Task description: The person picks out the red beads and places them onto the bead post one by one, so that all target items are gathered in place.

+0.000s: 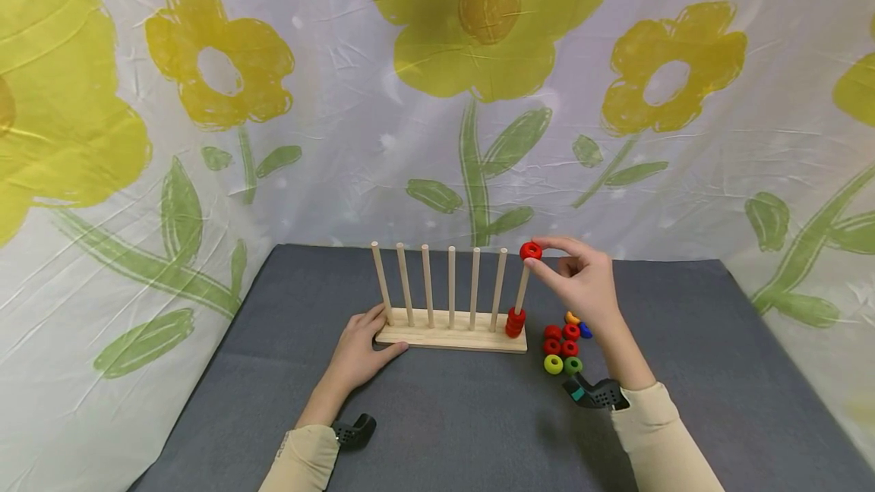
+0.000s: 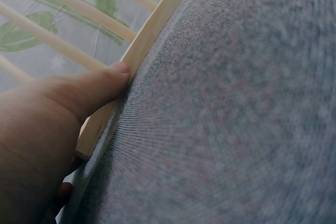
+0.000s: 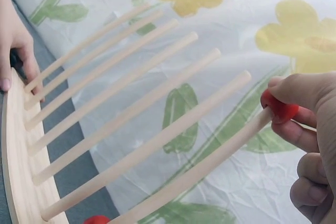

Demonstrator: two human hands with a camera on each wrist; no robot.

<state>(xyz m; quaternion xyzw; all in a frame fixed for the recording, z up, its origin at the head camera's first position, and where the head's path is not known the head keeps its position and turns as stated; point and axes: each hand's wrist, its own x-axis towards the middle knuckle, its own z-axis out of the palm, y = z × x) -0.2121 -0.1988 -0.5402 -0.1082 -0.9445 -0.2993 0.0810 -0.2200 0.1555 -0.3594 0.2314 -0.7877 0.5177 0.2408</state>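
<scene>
A wooden peg rack (image 1: 451, 337) with a row of several upright pegs stands on the table. My left hand (image 1: 357, 348) grips its left end, the thumb (image 2: 113, 80) on the front edge and the fingers round the far side. My right hand (image 1: 586, 283) pinches a red bead (image 3: 283, 111) between thumb and fingers at the top of the rightmost peg (image 1: 522, 291). In the right wrist view the peg's tip meets the bead's underside. More red beads (image 1: 515, 323) are stacked at the foot of that same peg. The other pegs are bare.
Right of the rack lie several loose beads: red ones (image 1: 552, 346), a yellow-green one (image 1: 554, 370), a green one (image 1: 573, 370), an orange one (image 1: 572, 317) and a blue one (image 1: 585, 330). A dark grey cloth (image 1: 451, 416) covers the table; a flower-printed curtain (image 1: 342, 173) hangs behind.
</scene>
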